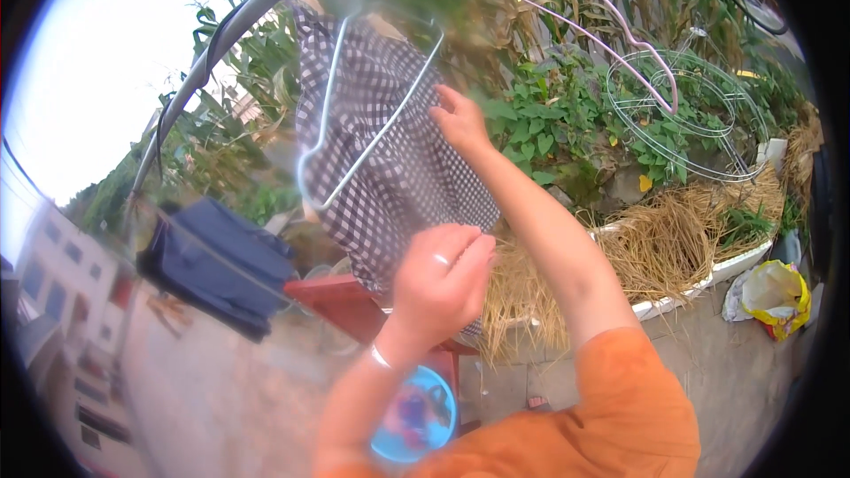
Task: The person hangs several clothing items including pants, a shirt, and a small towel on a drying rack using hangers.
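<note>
A black-and-white checked cloth (372,126) hangs beneath a metal pole (229,33). Against its near side is a pale wire clothes hanger (382,136), its outline tapering downward. My left hand (445,272), with a ring and a bracelet, is curled in front of the cloth's lower part; whether it grips any fabric is hidden. Higher up, my right hand (458,116) reaches to the cloth's right edge, fingers apart, with nothing visible in it. Some of the upper cloth is blurred.
Dark blue clothing (219,259) hangs at left. Below are a red wooden stool or table (345,302) and a blue basin (425,411) with items. Right stand pink hangers (637,46), a round wire rack (704,126), straw (671,245) in a white planter and a yellow bag (777,299).
</note>
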Demonstrator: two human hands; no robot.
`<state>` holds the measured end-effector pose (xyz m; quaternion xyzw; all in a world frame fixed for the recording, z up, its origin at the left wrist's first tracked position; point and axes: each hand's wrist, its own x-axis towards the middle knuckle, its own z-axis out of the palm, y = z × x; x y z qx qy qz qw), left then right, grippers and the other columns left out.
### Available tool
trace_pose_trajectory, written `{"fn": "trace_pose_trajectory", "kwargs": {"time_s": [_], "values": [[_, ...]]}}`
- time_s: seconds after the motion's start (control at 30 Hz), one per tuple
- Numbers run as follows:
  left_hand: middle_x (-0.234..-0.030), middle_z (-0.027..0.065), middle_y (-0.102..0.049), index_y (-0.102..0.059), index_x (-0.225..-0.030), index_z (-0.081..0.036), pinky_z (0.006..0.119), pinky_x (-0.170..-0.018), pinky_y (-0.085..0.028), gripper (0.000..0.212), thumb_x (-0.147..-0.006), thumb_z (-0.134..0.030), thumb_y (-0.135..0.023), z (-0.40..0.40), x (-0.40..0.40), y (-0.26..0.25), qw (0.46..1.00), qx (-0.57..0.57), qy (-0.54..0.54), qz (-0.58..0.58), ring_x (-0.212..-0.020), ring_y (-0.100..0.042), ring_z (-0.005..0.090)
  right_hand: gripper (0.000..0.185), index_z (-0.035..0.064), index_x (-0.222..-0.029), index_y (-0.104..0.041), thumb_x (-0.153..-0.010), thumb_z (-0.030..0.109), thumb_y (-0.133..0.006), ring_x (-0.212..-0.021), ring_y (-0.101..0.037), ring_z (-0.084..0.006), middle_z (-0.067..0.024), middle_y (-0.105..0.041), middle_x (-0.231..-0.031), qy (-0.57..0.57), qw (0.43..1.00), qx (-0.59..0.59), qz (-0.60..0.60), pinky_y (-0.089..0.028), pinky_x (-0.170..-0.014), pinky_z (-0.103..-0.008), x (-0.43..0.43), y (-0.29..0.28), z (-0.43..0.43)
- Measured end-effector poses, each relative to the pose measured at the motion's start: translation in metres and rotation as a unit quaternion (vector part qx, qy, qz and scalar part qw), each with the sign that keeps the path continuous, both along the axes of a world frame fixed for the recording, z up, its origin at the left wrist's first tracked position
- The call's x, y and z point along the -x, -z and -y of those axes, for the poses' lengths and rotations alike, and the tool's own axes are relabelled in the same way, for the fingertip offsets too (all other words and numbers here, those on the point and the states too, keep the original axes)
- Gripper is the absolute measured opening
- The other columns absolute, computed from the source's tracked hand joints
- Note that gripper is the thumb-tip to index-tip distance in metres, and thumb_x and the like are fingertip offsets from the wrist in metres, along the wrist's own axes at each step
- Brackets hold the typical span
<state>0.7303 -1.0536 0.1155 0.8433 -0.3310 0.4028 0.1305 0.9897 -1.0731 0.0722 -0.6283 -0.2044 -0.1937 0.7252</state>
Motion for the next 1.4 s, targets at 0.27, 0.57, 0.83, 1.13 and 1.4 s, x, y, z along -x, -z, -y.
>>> {"fn": "trace_pose_trajectory", "kwargs": {"time_s": [0.27,0.57,0.83,1.13,1.4], "values": [[-0.084,0.0061,-0.058,-0.06,-0.089,-0.004,0.036,-0.068,-0.042,0.016,-0.074,-0.004,-0.064,-0.043,-0.077,-0.007,0.978,-0.123,-0.163,0.047,-0.077,-0.054,0.0239,0.041,0.0073,-0.117,-0.061,-0.076,0.011,-0.062,-0.057,-0.059,-0.0131,-0.0077,-0.061,-0.063,-0.006,0.998,-0.035,0.048,-0.047,-0.057,-0.0293,-0.016,-0.047,-0.017],[-0.091,0.0103,-0.06,-0.063,-0.087,-0.003,0.037,-0.068,-0.045,0.014,-0.073,-0.001,-0.066,-0.095,-0.055,-0.016,0.958,-0.08,-0.223,0.161,-0.08,-0.056,0.0278,0.018,-0.0012,-0.097,-0.066,-0.082,0.008,-0.064,-0.071,-0.06,-0.01,-0.0034,-0.066,-0.085,-0.224,0.966,-0.126,-0.013,-0.048,-0.058,-0.0235,0.035,-0.041,0.013],[-0.095,0.0157,-0.059,-0.064,-0.093,0.001,0.036,-0.072,-0.049,0.018,-0.075,0.003,-0.064,-0.119,-0.04,-0.025,0.962,0.003,-0.23,0.148,-0.083,-0.058,0.0292,0.016,0.0023,-0.094,-0.065,-0.083,0.014,-0.065,-0.063,-0.053,-0.0061,0.002,-0.063,-0.076,-0.216,0.963,-0.146,-0.061,-0.041,-0.056,-0.0211,0.046,-0.04,0.024],[-0.117,0.0139,-0.056,-0.06,-0.086,-0.001,0.04,-0.078,-0.045,0.016,-0.07,0.0,-0.055,-0.104,-0.04,-0.039,0.93,-0.254,-0.256,0.072,-0.09,-0.056,0.0294,0.011,0.0041,-0.092,-0.065,-0.084,0.012,-0.064,-0.066,-0.052,-0.006,0.0035,-0.062,-0.078,-0.251,0.947,-0.185,-0.077,-0.041,-0.06,-0.0213,0.045,-0.034,0.021],[-0.11,0.0095,-0.059,-0.057,-0.08,-0.004,0.035,-0.067,-0.048,0.011,-0.07,0.0,-0.056,-0.088,-0.062,-0.072,0.883,-0.349,-0.314,-0.006,-0.079,-0.056,0.0244,0.019,0.0022,-0.102,-0.062,-0.083,0.006,-0.062,-0.067,-0.053,-0.0047,0.002,-0.062,-0.081,-0.325,0.895,-0.285,-0.112,-0.041,-0.06,-0.0172,0.03,-0.026,0.016]]}}
